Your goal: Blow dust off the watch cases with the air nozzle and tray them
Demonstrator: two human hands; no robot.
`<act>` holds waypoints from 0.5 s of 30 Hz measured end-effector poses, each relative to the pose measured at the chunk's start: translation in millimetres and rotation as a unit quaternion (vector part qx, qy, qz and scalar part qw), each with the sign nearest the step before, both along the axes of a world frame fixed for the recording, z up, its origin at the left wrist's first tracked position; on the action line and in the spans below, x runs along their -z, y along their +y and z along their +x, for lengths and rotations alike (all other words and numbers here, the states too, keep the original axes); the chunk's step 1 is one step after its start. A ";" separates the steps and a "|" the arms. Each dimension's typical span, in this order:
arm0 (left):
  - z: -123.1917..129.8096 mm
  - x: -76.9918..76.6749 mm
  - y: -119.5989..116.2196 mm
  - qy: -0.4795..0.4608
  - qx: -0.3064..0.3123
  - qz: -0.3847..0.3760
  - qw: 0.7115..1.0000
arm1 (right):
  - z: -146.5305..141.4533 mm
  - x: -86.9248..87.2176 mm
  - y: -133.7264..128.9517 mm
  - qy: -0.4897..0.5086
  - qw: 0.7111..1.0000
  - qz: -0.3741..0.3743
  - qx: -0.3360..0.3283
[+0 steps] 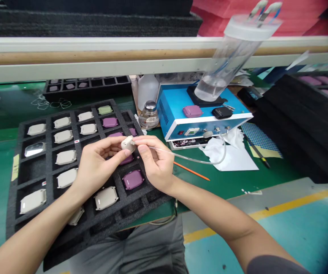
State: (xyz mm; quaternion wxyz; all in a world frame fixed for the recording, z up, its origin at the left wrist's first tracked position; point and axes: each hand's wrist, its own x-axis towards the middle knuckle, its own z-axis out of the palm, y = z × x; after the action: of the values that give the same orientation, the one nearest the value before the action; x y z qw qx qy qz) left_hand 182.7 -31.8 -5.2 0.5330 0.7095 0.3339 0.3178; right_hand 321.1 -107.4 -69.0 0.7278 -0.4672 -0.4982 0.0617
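Above the black foam tray [78, 141], my left hand [102, 160] pinches a small beige case [127, 144] between thumb and fingers. My right hand [158, 163] meets it from the right, fingers closed on the end of a clear thin tube [192, 159] at the case's edge. The tube's tip is too small to make out. The tube curves back to the front of a blue machine [199, 125]. Beige, purple and green cases lie in the tray's compartments, among them a purple case [133, 179] just below my hands.
A clear cylinder with liquid [219, 64], a purple case [192, 111] and a black case [222, 112] stand on the machine. Left of it are a glass bottle [149, 116] and a white bottle [147, 91]. An orange stick [192, 171] and white paper [238, 158] lie right of my hands.
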 end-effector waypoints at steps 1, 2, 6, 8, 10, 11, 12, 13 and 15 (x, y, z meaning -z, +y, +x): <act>0.0 0.1 0.1 0.002 0.000 -0.001 1.000 | 0.0 -0.1 0.1 -0.001 1.000 0.000 0.000; -0.1 0.2 0.1 0.003 -0.001 -0.001 1.000 | 0.0 -0.3 0.1 -0.001 1.000 -0.001 0.000; -0.6 1.0 0.4 0.002 -0.001 0.003 1.000 | -0.1 -0.5 0.0 -0.001 1.000 -0.001 -0.001; -0.7 1.2 0.6 0.001 0.001 0.003 1.000 | -0.2 -0.3 -0.1 0.004 1.000 0.001 -0.006; -0.7 1.3 0.8 0.000 0.002 0.004 1.000 | -0.3 0.1 -0.1 0.008 1.000 0.002 -0.011; -0.7 1.3 0.8 0.000 0.003 0.003 1.000 | -0.3 0.3 -0.1 0.008 1.000 0.002 -0.011; -0.7 1.3 0.9 0.000 0.002 0.002 1.000 | -0.3 0.5 -0.1 0.007 1.000 0.000 -0.010; -0.7 1.3 0.9 0.001 0.002 0.002 1.000 | -0.3 0.6 0.0 0.004 1.000 -0.001 -0.008; -0.7 1.5 1.0 0.002 0.003 0.002 1.000 | -0.3 0.8 0.2 0.000 1.000 -0.002 -0.003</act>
State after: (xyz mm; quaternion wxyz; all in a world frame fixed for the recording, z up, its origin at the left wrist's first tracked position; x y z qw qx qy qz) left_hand 182.0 -30.7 -6.8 0.5321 0.7118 0.3326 0.3155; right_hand 320.8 -107.2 -69.8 0.7267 -0.4673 -0.4993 0.0653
